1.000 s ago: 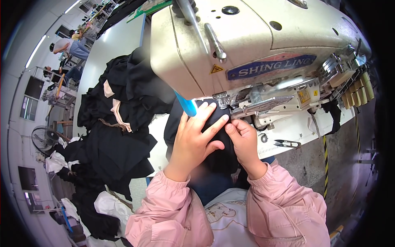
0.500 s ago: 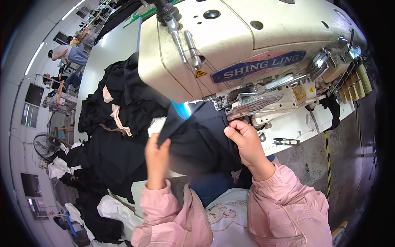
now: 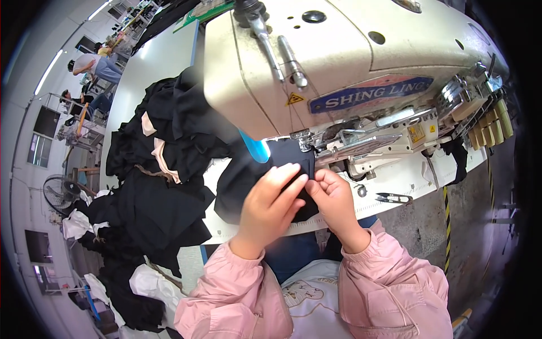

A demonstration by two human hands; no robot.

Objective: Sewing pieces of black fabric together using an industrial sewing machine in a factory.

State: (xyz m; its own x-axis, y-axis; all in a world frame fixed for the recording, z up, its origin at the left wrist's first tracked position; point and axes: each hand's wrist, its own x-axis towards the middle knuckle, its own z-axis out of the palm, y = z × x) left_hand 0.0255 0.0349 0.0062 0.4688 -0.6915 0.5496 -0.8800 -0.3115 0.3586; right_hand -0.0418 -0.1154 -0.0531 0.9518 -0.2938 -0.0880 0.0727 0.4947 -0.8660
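A piece of black fabric lies on the white sewing table, its far end under the needle area of a cream sewing machine. My right hand is closed on the fabric's right edge, pinching it between thumb and fingers in front of the presser foot. Just left of it, my left hand rests over the same piece with its fingers stretched out and a little apart, fingertips close to the right thumb. A blue-white lamp glow falls beside the needle.
Heaped black garments with pale pink strips fill the table's left side. Black thread snips lie to the right on the table. White cloth hangs at the lower left. People sit far off at left.
My left hand has moved right, onto the fabric beside my right hand. The piece has come away from the pile, baring some table. My right hand stays at its edge.
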